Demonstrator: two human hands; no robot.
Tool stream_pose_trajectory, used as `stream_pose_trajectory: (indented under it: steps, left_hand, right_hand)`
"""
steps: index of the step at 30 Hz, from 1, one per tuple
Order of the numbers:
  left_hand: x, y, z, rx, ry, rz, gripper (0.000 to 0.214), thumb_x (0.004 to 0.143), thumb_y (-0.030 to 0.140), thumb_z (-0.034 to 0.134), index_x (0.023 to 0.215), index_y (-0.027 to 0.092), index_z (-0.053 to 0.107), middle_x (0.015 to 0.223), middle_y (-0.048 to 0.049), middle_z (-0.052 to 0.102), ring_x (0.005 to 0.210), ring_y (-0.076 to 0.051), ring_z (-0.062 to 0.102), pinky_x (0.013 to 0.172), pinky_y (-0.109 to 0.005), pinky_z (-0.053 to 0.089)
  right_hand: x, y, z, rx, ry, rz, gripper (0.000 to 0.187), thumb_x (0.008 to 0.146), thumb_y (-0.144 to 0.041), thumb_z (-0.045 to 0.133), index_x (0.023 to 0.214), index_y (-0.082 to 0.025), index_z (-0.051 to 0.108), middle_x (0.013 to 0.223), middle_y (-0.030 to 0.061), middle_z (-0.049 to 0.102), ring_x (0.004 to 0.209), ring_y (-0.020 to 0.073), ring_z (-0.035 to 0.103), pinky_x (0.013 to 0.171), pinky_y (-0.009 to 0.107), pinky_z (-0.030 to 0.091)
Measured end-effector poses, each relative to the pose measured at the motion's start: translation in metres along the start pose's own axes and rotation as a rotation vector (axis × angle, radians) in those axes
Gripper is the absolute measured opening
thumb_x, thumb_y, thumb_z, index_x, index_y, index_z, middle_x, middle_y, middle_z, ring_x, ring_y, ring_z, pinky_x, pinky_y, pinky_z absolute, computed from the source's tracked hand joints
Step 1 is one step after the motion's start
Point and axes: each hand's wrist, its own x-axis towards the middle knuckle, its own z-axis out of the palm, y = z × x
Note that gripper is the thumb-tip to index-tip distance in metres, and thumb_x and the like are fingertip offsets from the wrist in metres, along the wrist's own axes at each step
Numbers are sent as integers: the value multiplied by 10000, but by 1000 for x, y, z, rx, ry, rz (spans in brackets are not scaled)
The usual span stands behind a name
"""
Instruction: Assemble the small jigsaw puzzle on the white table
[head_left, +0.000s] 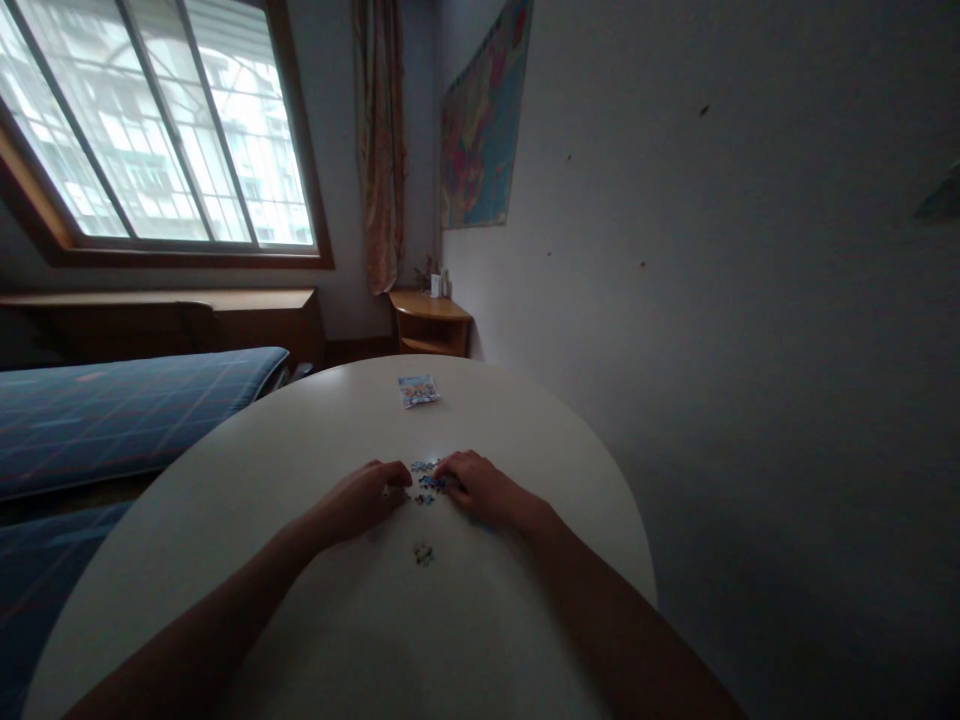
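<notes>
Small blue and multicoloured jigsaw pieces (426, 482) lie in a loose cluster on the white round table (480, 620), between my two hands. On the cluster's left side my left hand (371, 497) rests with bent fingers, the thumb apart from them; a few pale pieces show in that gap. From the right, my right hand (484, 488) reaches in with its fingertips closed down on a jigsaw piece at the cluster's edge, which they partly cover. Nearer to me sits a separate small clump of darker pieces (423, 554).
A small printed picture packet (418, 390) lies toward the table's far side. Left of the table is a blue plaid mattress (127, 415). A wall (720, 350) runs close along the right, and a wooden corner shelf (430, 306) stands beyond the table.
</notes>
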Motion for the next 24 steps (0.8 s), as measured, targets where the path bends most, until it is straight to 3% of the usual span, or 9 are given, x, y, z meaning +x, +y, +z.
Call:
stream_pose_trajectory:
  steps: [3,6,8,10,13,17,20,24]
  left_hand:
    - [-3,-7,-15,-23,-48,14,312,844,373,530,1081,211,652,1018,-81,690,907,-229,641,831,-345,479]
    - [-10,-14,-32,-2,-155,1,508,706,450,692,1153,217,633,1170,-94,651,1016,-258,617,899,-365,474]
    - [-14,-16,-38,24,-237,16,601,642,438,744,1193,229,623,1210,-92,631,1030,-261,608,902,-360,474]
    - [-15,-14,-40,32,-279,-3,574,640,406,731,1175,224,629,1139,-78,656,961,-243,624,847,-337,485]
    - [-12,-6,-35,-9,-305,-5,380,697,365,648,1039,199,668,946,-49,700,809,-202,636,738,-291,479]
    - [-6,1,-27,-32,-254,29,247,735,310,577,909,178,693,853,-52,716,754,-187,637,686,-267,461]
    - [-2,-4,-22,-9,-182,27,260,776,343,556,903,173,706,876,-69,726,768,-198,645,696,-277,466]
    - [3,-17,-20,-28,-107,41,279,844,368,510,925,200,717,893,-54,741,779,-193,655,723,-282,474]
  right_hand:
    - [-4,7,-5,12,-4,36,470,870,-356,657,1306,-197,582,1361,130,577,1271,263,500,1080,437,348]
    - [-8,9,-5,20,-64,17,894,719,-637,732,1462,-238,434,1525,142,409,1408,314,356,1151,498,257]
    - [-8,5,2,5,-85,-34,975,675,-707,721,1475,-238,421,1551,145,369,1439,323,306,1176,497,217]
    - [-5,-1,12,-11,-60,-99,895,716,-695,695,1445,-227,468,1534,143,400,1435,319,318,1180,484,221]
    - [3,-12,27,-5,23,-193,618,810,-555,685,1326,-228,591,1438,117,523,1360,277,430,1153,435,287]
    - [12,-17,36,43,134,-183,259,875,-329,663,1098,-204,705,1164,85,684,1130,209,582,1034,349,412]
    - [14,-13,33,69,180,-138,172,895,-202,621,1038,-188,714,1057,76,704,1040,187,599,976,331,437]
    - [12,-12,26,61,231,-94,201,899,-114,568,1035,-176,703,1044,84,691,1021,179,595,926,313,455]
